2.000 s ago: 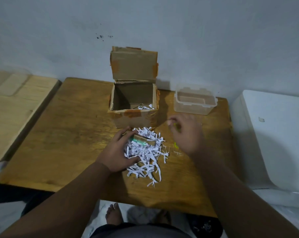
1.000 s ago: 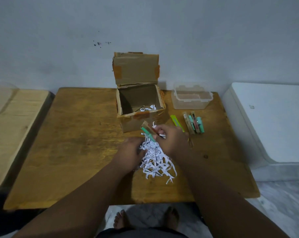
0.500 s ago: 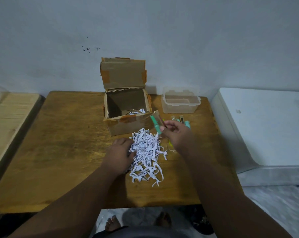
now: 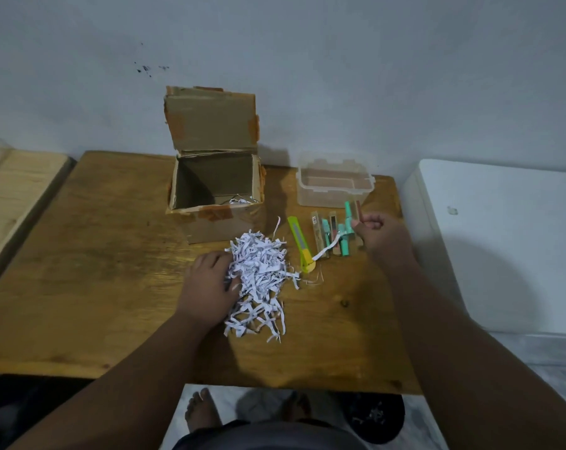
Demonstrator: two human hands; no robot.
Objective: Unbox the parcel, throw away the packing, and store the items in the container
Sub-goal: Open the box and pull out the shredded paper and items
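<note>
Beside the open parcel (image 4: 215, 193), shredded paper (image 4: 259, 277) lies under the left hand's (image 4: 210, 284) spread fingers; the right hand (image 4: 377, 235) pinches a teal-capped item (image 4: 349, 214) near the container (image 4: 335, 183). Unboxing looks done; discarding and storing remain.

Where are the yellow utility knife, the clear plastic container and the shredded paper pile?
yellow utility knife (image 4: 299, 240): head view, middle of its body.
clear plastic container (image 4: 307, 197): head view, front wall near the left corner.
shredded paper pile (image 4: 259, 264): head view, centre of the heap.

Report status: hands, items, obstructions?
Left hand on shredded paper. Right hand holding green-capped item near container. Container empty; nothing blocking.
</note>
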